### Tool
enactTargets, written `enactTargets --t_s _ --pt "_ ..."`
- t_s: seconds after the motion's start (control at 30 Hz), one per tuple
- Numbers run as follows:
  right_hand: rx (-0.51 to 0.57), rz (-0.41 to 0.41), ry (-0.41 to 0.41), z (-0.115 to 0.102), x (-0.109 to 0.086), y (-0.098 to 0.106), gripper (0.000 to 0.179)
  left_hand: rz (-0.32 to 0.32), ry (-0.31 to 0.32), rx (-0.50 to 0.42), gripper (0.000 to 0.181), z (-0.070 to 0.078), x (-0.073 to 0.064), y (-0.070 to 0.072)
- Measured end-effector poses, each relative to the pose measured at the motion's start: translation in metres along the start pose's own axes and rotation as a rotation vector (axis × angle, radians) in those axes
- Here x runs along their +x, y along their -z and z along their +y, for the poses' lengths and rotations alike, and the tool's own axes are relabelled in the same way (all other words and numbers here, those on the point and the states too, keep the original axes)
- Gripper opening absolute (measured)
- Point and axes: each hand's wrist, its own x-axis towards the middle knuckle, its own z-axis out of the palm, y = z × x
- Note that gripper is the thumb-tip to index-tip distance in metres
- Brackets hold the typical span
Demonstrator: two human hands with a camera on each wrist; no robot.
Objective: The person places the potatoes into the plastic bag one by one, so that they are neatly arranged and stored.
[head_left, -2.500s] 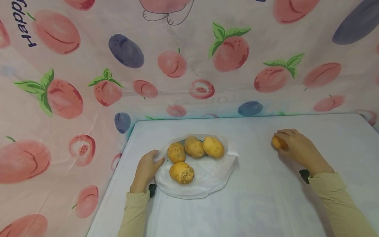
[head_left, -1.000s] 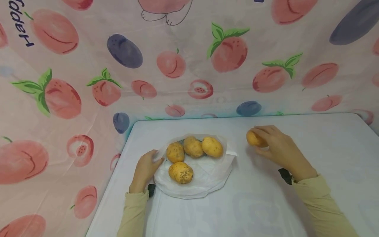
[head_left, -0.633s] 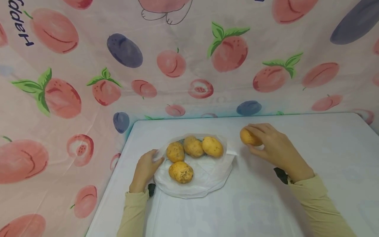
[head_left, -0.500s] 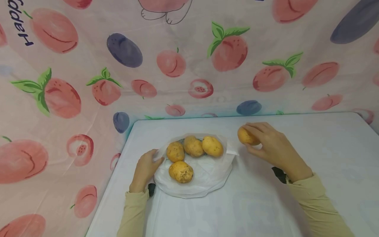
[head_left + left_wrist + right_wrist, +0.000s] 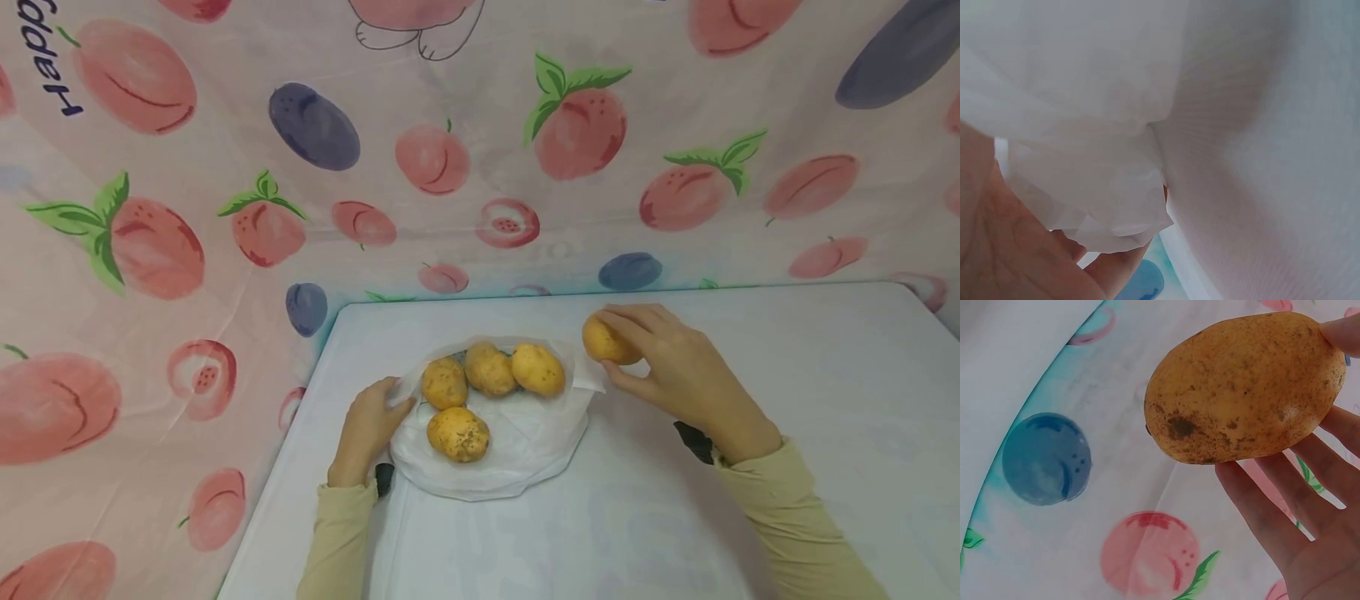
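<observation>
My right hand [image 5: 678, 362] grips a potato [image 5: 606, 340] between thumb and fingers, just above the right rim of a white plastic bag [image 5: 517, 475]. In the right wrist view that potato [image 5: 1241, 387] shows brown skin with a dark spot. My left hand [image 5: 371, 429] pinches the bag's left edge; in the left wrist view the thin white bag [image 5: 1091, 181] passes between thumb and fingers. Several potatoes lie on the bag: one at the left [image 5: 444, 383], one at the back [image 5: 490, 369], one at the right [image 5: 538, 370] and a dirt-speckled one in front [image 5: 458, 434].
The bag rests on a white table [image 5: 750, 517], whose back edge meets a fruit-printed cloth [image 5: 480, 108]. The same cloth hangs along the left side. White table surface extends right of the bag and in front of it.
My right hand has carried the potato leftward from the right side of the table to beside the bag, lifting it. My left hand and the other potatoes have kept their places.
</observation>
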Motion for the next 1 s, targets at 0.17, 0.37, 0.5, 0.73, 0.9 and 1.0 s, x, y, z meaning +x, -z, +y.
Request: enactTargets --t_s 0.17,0.37,0.5,0.73,0.9,1.0 --pt "0.013 -0.001 0.002 -0.005 0.004 -0.003 0.058 -0.001 -0.003 0.000 0.054 0.000 0.000 0.001" --pt "0.027 0.013 0.031 -0.015 0.010 -0.006 0.058 0.002 -0.008 -0.001 0.053 0.001 0.000 0.001" --pt "0.045 0.031 0.065 -0.021 0.015 -0.008 0.059 -0.002 -0.006 0.004 0.053 0.000 0.000 0.001" --pt "0.066 0.035 0.101 -0.031 0.021 -0.014 0.059 -0.006 -0.008 0.004 0.053 0.000 0.000 0.000" --pt "0.074 0.019 0.112 -0.039 0.025 -0.018 0.059 -0.002 -0.009 0.006 0.053 -0.002 0.001 0.000" --pt "0.086 0.006 0.115 -0.043 0.026 -0.021 0.059 -0.002 -0.007 0.006 0.053 -0.002 0.001 0.000"
